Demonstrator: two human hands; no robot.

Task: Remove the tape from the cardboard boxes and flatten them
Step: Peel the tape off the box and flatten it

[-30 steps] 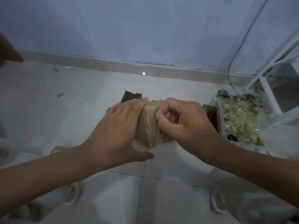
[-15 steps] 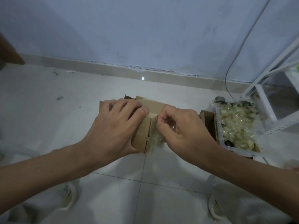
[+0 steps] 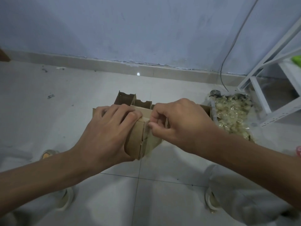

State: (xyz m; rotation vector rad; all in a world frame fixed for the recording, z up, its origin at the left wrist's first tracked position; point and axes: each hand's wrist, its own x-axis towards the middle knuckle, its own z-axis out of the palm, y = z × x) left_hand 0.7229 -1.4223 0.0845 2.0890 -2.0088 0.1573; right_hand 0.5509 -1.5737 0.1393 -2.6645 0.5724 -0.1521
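A small brown cardboard box [image 3: 136, 141] is held above the tiled floor, one corner edge turned toward me. My left hand [image 3: 105, 131] grips its left side, fingers curled over the top edge. My right hand [image 3: 177, 123] pinches a strip of clear tape [image 3: 149, 128] at the top of that corner, thumb against forefinger. The tape runs down the box's right face and looks partly lifted. Behind my hands stand more open brown boxes [image 3: 125, 98], mostly hidden.
A clear tray heaped with crumpled used tape [image 3: 231, 115] sits on the floor to the right. A white metal rack [image 3: 267, 88] stands at the far right, a grey cable [image 3: 228, 51] hanging down the blue wall. My knees and shoes frame the lower view.
The box has been turned so its corner edge faces me, and my left fingers now curl over its top. My right hand has shifted up to pinch the tape at the top corner.
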